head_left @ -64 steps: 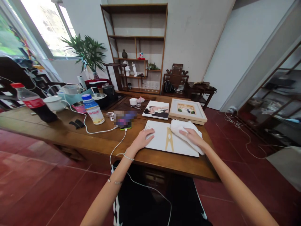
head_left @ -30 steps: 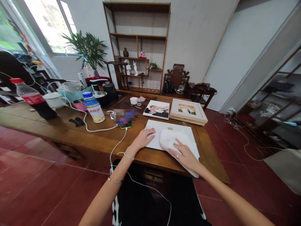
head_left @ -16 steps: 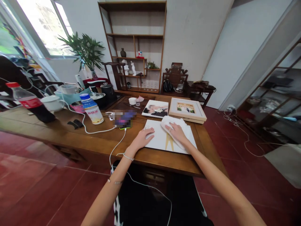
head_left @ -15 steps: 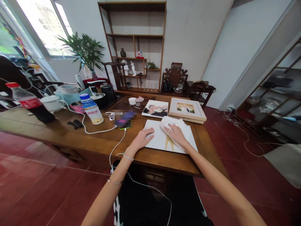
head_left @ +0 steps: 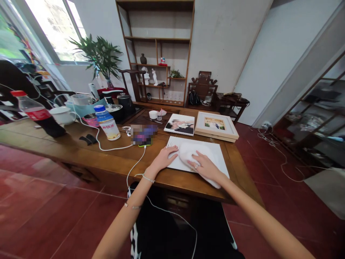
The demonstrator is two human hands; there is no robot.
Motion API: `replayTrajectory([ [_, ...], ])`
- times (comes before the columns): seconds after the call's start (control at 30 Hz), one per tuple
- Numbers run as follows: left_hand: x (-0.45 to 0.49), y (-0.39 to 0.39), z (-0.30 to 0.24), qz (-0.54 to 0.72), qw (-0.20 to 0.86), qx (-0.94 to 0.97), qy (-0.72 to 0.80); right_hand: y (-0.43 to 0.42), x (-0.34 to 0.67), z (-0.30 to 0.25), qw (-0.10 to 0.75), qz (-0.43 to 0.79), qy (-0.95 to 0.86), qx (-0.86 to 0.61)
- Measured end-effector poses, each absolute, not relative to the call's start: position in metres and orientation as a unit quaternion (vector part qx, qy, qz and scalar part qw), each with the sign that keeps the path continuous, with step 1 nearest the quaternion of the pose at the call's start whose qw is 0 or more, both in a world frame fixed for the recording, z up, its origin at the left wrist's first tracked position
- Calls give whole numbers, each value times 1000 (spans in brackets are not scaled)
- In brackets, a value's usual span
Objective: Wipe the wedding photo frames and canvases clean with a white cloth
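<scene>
A flat white board [head_left: 219,155] lies on the wooden table [head_left: 113,158] in front of me. My left hand [head_left: 164,157] rests flat on its near left corner, fingers stretched out. My right hand [head_left: 205,167] presses a white cloth [head_left: 192,150] onto the board's middle, fingers spread over the cloth's near side. The cloth covers most of the board's centre.
Behind the board lie a photo print [head_left: 180,124] and a framed picture [head_left: 216,125]. To the left stand a white bottle with a blue cap [head_left: 107,123], a cola bottle [head_left: 37,114], cups, a kettle [head_left: 124,102] and a white cable [head_left: 134,163]. A shelf [head_left: 157,54] fills the back wall.
My right hand has slid the cloth from the board's far side back toward me and slightly left. My left hand has stayed on the board's corner.
</scene>
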State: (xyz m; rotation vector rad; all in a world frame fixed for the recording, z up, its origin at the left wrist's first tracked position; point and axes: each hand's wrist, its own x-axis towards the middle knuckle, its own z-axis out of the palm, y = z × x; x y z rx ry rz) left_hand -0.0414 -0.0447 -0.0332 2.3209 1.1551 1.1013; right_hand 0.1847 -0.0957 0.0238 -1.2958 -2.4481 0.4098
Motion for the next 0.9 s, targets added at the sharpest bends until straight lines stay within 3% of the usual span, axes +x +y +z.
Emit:
replayTrajectory([
  [0.27,-42,-49,-24,408,163,808,393,-23,173,25,204,94,-835,-503],
  [0.6,-47,-48,-23,463,153,788,375,-110,145,35,119,134,-939,-294],
  [0.9,-42,-49,-24,390,162,815,397,-94,197,43,121,120,-902,-398],
])
